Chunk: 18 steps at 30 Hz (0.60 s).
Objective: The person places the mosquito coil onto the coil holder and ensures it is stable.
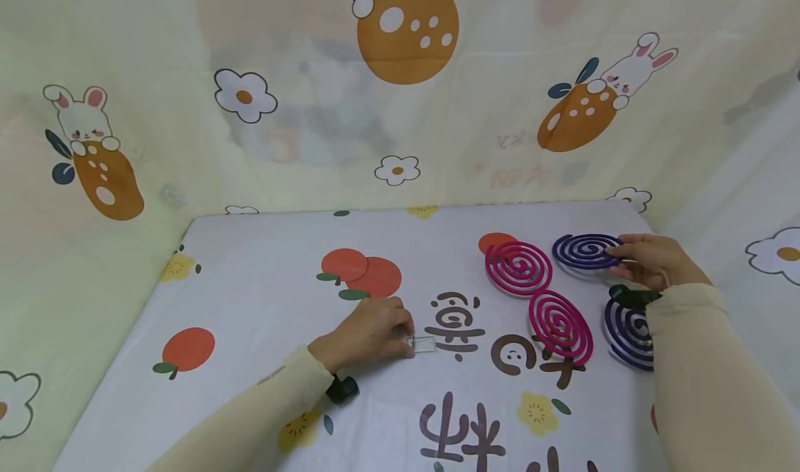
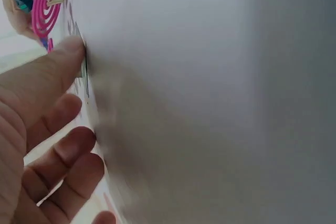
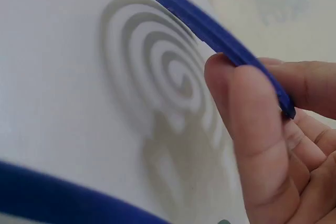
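My right hand [image 1: 656, 260] pinches the edge of a dark blue mosquito coil [image 1: 584, 251] between thumb and fingers. In the right wrist view this coil [image 3: 210, 30] is seen edge-on, raised off the table, its spiral shadow falling on the cloth. A second dark blue coil [image 1: 625, 333] lies below that hand, partly hidden by the sleeve. To their left lie two pink coils, an upper one [image 1: 517, 267] and a lower one [image 1: 560, 327]. My left hand [image 1: 371, 330] holds a small, flat, clear-looking piece [image 1: 425, 344] at the table; its thumb [image 2: 68, 51] presses on the thin piece.
A white printed cloth [image 1: 262, 284] with fruit, flowers and brown characters covers the table. Behind and at both sides hangs a pale curtain [image 1: 300, 166] with rabbit prints. Dark wrist straps show on the left wrist [image 1: 342, 390] and the right wrist [image 1: 631, 297].
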Tool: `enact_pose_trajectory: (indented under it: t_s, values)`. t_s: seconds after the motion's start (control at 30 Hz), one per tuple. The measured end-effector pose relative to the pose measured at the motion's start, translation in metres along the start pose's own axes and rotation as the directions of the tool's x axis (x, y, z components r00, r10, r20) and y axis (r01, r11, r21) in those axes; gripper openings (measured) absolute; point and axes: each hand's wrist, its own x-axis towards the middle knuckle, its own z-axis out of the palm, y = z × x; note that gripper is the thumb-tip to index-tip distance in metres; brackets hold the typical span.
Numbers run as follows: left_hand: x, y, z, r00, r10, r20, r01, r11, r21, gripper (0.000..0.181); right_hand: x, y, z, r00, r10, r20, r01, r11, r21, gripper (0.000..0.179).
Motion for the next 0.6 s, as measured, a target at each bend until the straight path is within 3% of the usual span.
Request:
enact_pose_trajectory:
  t_s: [0.23,0.4,0.47,0.6]
  values:
    - [-0.016,0.0,-0.004,0.997,0.072,-0.001,-0.071,0.992,0.104,0.034,-0.006,0.001,0.005,0.999,-0.034,-0.006,0.035,0.993,0.117,0.04]
    - [-0.03,0.002,-0.007,0.996,0.066,0.066,-0.074,0.989,0.131,0.048,-0.015,0.0,0.012,0.999,-0.047,0.007,0.046,0.992,0.115,0.085]
    - [-0.034,0.003,-0.007,0.994,0.066,0.088,-0.078,0.987,0.138,0.053,-0.019,0.0,0.017,0.997,-0.068,0.029,0.064,0.991,0.116,0.093]
    - [-0.04,0.002,-0.006,0.992,0.07,0.109,-0.086,0.985,0.148,0.06,-0.025,0.002,0.032,0.986,-0.139,0.087,0.123,0.978,0.171,0.073]
